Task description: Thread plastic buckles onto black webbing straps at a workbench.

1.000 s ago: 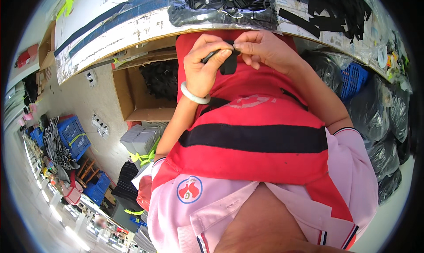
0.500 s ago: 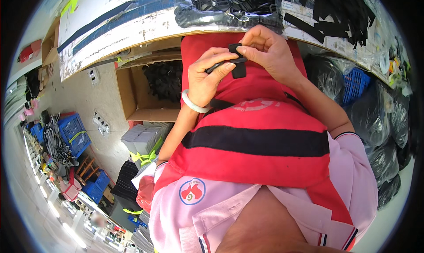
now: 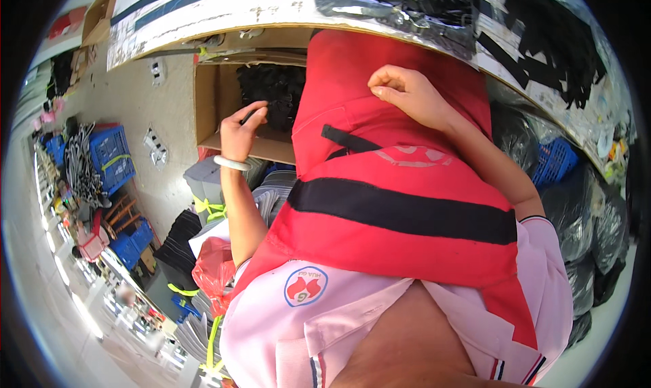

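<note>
My left hand (image 3: 241, 132), with a pale bangle (image 3: 231, 163) at the wrist, is out to the left beside an open cardboard box (image 3: 209, 107). Its thumb and fingers are closed, and a small dark bit shows between them, too hidden to name. Inside the box lies a heap of black pieces (image 3: 274, 90). Over my red apron (image 3: 400, 63) hovers my right hand (image 3: 410, 98), its fingers curled and thumb drawn in, with nothing visible in them. A loose black strap end (image 3: 349, 138) lies across the apron at my lap.
On the white worktop (image 3: 224, 12) ahead are a clear bag of black plastic buckles (image 3: 413, 2) and, at right, a pile of black strap pieces (image 3: 553, 42). Black plastic bags (image 3: 569, 191) and a blue basket (image 3: 554, 161) stand at my right. Grey stacked bundles lie at left.
My hands have parted. The left has moved left from above my lap to the box; the black strap and buckle no longer show between the hands. The view has shifted slightly.
</note>
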Available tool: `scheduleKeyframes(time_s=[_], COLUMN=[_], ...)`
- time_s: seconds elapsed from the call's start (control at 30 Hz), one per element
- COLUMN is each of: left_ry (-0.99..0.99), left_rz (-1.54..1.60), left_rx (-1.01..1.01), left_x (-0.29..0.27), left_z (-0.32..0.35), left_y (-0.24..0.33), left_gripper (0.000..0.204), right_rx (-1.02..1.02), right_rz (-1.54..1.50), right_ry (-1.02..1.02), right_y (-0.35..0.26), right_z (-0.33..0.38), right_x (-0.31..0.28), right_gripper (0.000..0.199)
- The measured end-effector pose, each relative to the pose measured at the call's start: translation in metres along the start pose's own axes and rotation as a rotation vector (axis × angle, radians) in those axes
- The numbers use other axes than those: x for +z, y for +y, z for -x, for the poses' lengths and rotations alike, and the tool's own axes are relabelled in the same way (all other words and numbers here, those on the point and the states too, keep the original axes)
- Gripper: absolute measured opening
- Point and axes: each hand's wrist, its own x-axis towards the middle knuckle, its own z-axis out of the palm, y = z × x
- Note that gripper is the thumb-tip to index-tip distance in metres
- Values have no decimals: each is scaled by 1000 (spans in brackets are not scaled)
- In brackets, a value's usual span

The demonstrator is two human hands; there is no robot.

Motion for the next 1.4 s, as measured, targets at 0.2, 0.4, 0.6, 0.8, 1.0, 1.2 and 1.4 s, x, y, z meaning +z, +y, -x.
scheduleKeyframes(time_s=[0.2, 0.4, 0.6, 0.8, 1.0, 1.2, 1.4], left_ry=[-343, -542, -558, -733, -882, -1097, -870], left_rz=[163, 341, 233, 631, 896, 1121, 776], left_rx=[252, 240, 270, -59, -18, -112, -46], left_x=[109, 143, 156, 149, 146, 159, 170], left_z=[5, 3, -2, 3, -1, -7, 13], left_y=[44, 72, 63, 86, 84, 76, 94], left_gripper=[22, 11, 9, 26, 41, 34, 10], right_rx=[-238, -84, -25, -68, 165, 235, 130], right_rz=[145, 184, 105, -101, -538, -746, -477], right_ry=[-13, 3, 84, 66, -75, -172, -109], right_y=[-17, -6, -1, 2, 7, 11, -8], right_z=[-6, 0, 4, 2, 8, 17, 45], right_x=[33, 8, 8, -6, -12, -18, -33], right_gripper=[14, 7, 10, 10, 19, 15, 16])
